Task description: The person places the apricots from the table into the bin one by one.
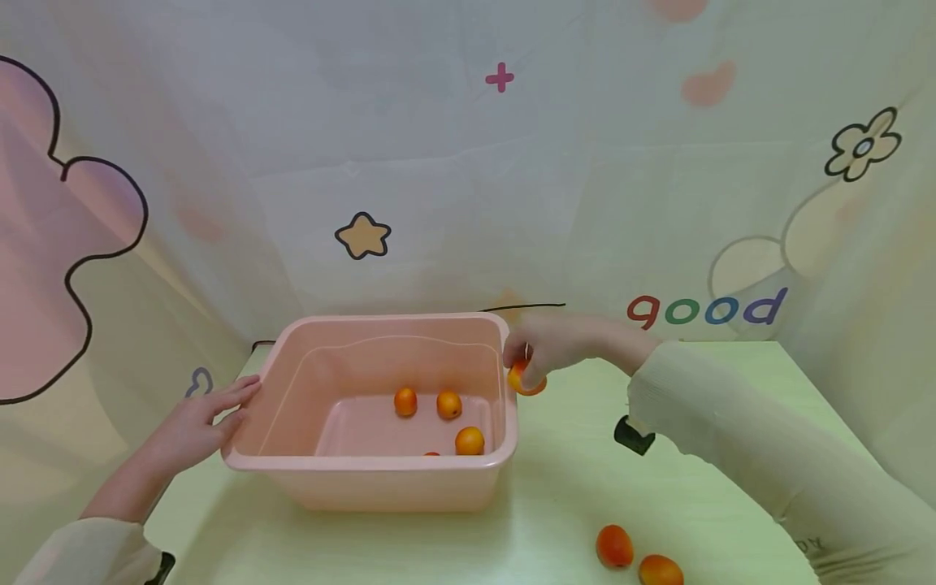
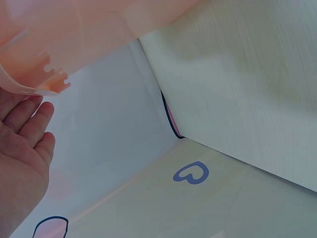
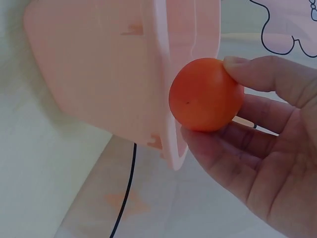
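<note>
A pink plastic basin [image 1: 380, 487] stands on the table, with several round orange fruits [image 1: 470, 441] on its floor; the front wall partly hides one. Just outside the right rim, my right hand [image 1: 552, 345] holds another smooth orange fruit [image 3: 205, 95] between thumb and fingers. The right wrist view has this fruit overlapping the basin's rim [image 3: 171, 109]. At the basin's left end is my left hand [image 1: 197, 422], its fingers extended along the rim. From below, in the left wrist view, the left fingertips [image 2: 42, 116] lie right at the rim's underside.
Two more orange fruits [image 1: 614, 546] lie on the pale green table [image 1: 570, 487] at the front right, below the right forearm. A printed curtain [image 1: 453, 162] hangs behind the table and at both sides.
</note>
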`<state>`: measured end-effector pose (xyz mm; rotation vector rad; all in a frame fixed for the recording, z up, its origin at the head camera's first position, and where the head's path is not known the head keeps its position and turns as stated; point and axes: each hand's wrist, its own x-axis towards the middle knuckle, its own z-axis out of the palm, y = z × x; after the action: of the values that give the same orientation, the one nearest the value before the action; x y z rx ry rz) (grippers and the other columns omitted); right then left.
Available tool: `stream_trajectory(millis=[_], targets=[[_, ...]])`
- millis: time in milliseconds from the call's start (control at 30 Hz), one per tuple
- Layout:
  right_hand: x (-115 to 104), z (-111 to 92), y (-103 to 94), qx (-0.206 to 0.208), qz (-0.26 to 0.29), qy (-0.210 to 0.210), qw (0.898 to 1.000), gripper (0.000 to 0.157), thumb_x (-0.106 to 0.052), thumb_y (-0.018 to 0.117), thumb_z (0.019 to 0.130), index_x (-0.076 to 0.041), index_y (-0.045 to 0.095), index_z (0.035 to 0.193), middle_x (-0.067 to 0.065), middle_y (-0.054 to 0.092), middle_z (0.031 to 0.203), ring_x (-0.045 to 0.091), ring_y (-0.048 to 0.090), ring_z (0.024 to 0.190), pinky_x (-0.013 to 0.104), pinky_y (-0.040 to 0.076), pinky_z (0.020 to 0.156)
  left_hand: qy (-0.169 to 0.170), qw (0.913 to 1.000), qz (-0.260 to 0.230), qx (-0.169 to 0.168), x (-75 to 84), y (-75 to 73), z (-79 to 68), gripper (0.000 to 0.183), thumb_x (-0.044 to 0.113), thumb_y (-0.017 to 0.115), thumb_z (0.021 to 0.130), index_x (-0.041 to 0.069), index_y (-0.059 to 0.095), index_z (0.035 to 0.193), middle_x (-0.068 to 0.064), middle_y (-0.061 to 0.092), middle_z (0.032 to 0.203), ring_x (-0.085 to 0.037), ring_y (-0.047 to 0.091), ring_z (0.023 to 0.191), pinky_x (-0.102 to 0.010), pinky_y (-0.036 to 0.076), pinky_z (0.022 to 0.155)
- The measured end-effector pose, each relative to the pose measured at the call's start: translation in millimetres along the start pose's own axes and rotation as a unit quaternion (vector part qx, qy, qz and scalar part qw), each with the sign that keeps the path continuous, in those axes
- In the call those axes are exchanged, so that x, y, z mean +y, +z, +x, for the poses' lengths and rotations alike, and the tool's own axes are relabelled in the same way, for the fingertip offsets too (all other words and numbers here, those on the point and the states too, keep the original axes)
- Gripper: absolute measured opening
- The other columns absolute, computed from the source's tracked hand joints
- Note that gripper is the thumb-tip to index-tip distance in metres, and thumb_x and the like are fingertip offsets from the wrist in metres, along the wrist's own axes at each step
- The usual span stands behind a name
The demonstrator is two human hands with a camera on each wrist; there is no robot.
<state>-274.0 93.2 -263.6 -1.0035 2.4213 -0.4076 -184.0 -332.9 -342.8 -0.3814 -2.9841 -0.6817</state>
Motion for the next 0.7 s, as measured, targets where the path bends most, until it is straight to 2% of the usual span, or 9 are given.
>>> stream_trajectory(millis=[233, 433, 533, 700], targets=[[-14.3, 17.9, -2.1, -0.005, -0.022, 0.019, 1.0, 0.009, -0.009, 0.06, 0.074, -0.016, 0.064, 0.077, -0.002, 0.056, 0.072, 0.013, 0.049, 0.068, 0.023, 0.041, 0.058, 0.0, 1.0, -0.001, -0.001, 1.7, -0.7, -0.3, 0.045, 0.011, 0.053, 0.087, -0.003, 0.042, 0.128, -0.023, 0.039, 0.134, -0.049, 0.036, 0.117, -0.063, 0.034, 0.085], [-24.4, 35.6, -3.8, -0.003, -0.007, 0.004, 1.0, 0.008, -0.006, 0.058, 0.074, -0.013, 0.061, 0.071, -0.003, 0.049, 0.065, 0.011, 0.044, 0.06, 0.022, 0.037, 0.054, -0.006, 1.0, -0.007, -0.004, 1.8, -0.5, -0.1, 0.045, 0.011, 0.053, 0.087, -0.002, 0.042, 0.128, -0.022, 0.038, 0.135, -0.048, 0.035, 0.118, -0.062, 0.034, 0.086], [-30.4, 45.1, -5.4, -0.006, -0.001, 0.016, 1.0, 0.007, -0.006, 0.058, 0.075, -0.012, 0.061, 0.073, -0.002, 0.049, 0.065, 0.012, 0.045, 0.059, 0.023, 0.039, 0.056, -0.006, 0.9999, -0.013, -0.003, 1.5, -0.7, -0.1, 0.045, 0.011, 0.053, 0.087, -0.002, 0.042, 0.128, -0.022, 0.038, 0.135, -0.048, 0.036, 0.118, -0.061, 0.035, 0.086], [-40.1, 59.2, -6.8, -0.009, 0.01, 0.041, 0.999, 0.009, -0.008, 0.061, 0.076, -0.012, 0.063, 0.083, 0.0, 0.057, 0.075, 0.015, 0.051, 0.065, 0.023, 0.045, 0.061, -0.003, 1.0, -0.009, -0.001, 1.1, -0.4, -0.4, 0.045, 0.011, 0.053, 0.087, -0.003, 0.043, 0.128, -0.022, 0.039, 0.135, -0.048, 0.037, 0.118, -0.061, 0.035, 0.086]])
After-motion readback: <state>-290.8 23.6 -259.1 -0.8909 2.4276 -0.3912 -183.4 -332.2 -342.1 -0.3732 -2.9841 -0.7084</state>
